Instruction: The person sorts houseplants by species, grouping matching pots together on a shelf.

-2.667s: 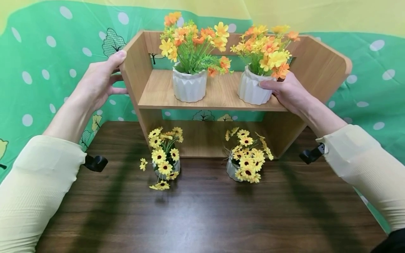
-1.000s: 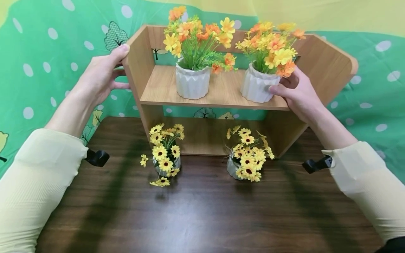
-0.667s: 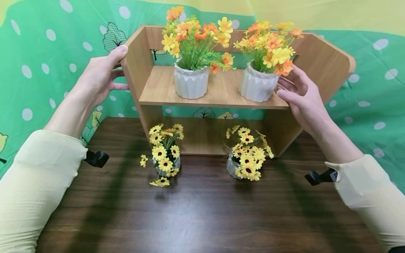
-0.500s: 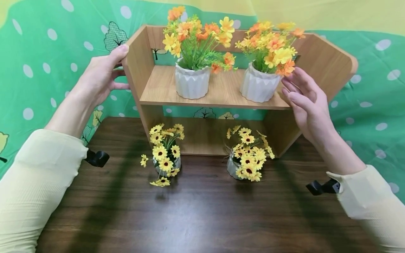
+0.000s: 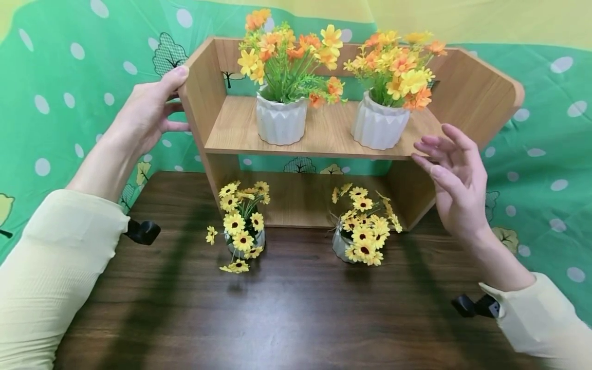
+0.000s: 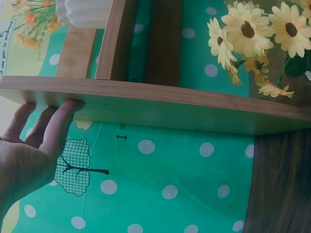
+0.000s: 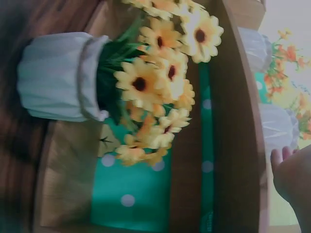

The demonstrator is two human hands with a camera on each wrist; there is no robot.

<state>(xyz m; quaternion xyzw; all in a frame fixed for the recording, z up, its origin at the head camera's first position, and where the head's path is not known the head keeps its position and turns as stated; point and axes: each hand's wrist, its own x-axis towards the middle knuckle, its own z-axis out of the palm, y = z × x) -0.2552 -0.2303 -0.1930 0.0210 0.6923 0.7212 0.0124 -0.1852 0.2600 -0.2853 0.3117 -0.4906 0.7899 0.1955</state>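
A two-tier wooden shelf (image 5: 324, 141) stands at the back of a dark wood-grain desk (image 5: 287, 318), and the person's left hand (image 5: 143, 113) rests against its left side panel. The thumb lies on that panel's front edge, while the fingers (image 6: 57, 127) reach out fairly straight and touch the outer face with their tips. The right hand (image 5: 458, 180) is in the air near the shelf's right end, fingers spread and slightly bent, holding nothing, with its palm turned partly towards the shelf. Just beyond those fingertips, apart from them, the right white pot (image 5: 380, 126) stands upright on the upper board, filled with orange and yellow flowers (image 5: 393, 67). The left white pot (image 5: 281, 121) stands on the same board, with a gap between the two and similar blooms spilling to one side. Below, on the desk in front of the lower board, are the left daisy pot (image 5: 242, 234) and the right daisy pot (image 5: 363, 241), well apart, their yellow dark-centred flowers hanging forward over the rims. Behind everything hangs a green cloth (image 5: 65, 149) printed with pale spots and trees. Both arms wear cream sleeves (image 5: 60, 267), each with a black device (image 5: 142, 232) at the cuff.
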